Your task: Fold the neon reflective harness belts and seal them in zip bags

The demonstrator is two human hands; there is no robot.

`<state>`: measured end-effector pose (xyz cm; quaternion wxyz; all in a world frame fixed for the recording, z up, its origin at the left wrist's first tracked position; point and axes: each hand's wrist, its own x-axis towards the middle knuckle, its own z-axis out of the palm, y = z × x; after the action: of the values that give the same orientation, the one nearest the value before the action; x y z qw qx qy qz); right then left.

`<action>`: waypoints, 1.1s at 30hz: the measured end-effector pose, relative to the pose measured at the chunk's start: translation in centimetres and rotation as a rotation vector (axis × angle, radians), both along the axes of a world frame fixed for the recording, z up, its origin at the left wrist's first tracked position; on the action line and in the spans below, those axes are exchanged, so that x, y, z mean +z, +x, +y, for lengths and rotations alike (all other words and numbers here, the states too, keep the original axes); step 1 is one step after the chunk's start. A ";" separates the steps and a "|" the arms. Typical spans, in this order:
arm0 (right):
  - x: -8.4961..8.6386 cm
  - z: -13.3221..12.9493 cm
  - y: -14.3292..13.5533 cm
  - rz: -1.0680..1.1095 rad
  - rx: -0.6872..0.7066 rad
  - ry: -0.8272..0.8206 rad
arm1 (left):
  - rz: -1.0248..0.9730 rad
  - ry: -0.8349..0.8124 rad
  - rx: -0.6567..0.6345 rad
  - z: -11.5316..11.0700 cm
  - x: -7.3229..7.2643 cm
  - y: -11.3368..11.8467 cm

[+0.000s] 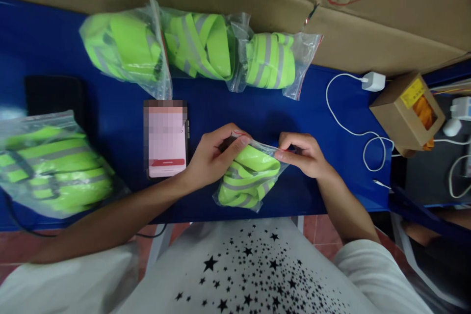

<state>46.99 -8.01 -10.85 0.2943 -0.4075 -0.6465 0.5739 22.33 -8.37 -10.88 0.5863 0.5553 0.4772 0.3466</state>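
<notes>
A clear zip bag (250, 176) with a folded yellow-green reflective strap inside is held over the front edge of the blue table. My left hand (217, 154) pinches the bag's top edge at its left corner, thumb on top. At the right end of the same edge, my right hand (303, 154) grips the plastic between thumb and fingers. Three similar filled bags lie in a row at the back: a left one (125, 49), a middle one (198, 44) and a right one (270, 61). Another, larger-looking filled bag (55, 167) rests at the far left.
A phone (166, 140) with a lit screen lies left of my left hand. On the right are a white charger (374, 81) with its cable and an open cardboard box (399, 108) holding something orange. A dark flat object (53, 94) sits at the left. Brown covering borders the table's back.
</notes>
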 end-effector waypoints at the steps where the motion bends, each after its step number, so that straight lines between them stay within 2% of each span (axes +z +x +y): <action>1: 0.0 0.1 0.0 -0.008 0.007 -0.024 | -0.019 -0.018 -0.003 0.0 0.0 0.0; 7: 0.2 0.6 0.2 -0.050 0.058 -0.055 | -0.118 -0.072 -0.078 -0.1 -0.3 0.0; 16: 0.2 0.6 0.1 -0.089 0.097 0.007 | 0.000 -0.059 -0.122 -0.2 -0.6 0.3; 33: -0.4 0.5 -0.4 -0.145 0.079 0.137 | 0.049 0.004 -0.146 0.2 -0.9 0.3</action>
<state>46.58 -7.52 -11.21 0.2508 -0.4011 -0.7194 0.5085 22.66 -8.19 -11.79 0.5972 0.5981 0.4489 0.2901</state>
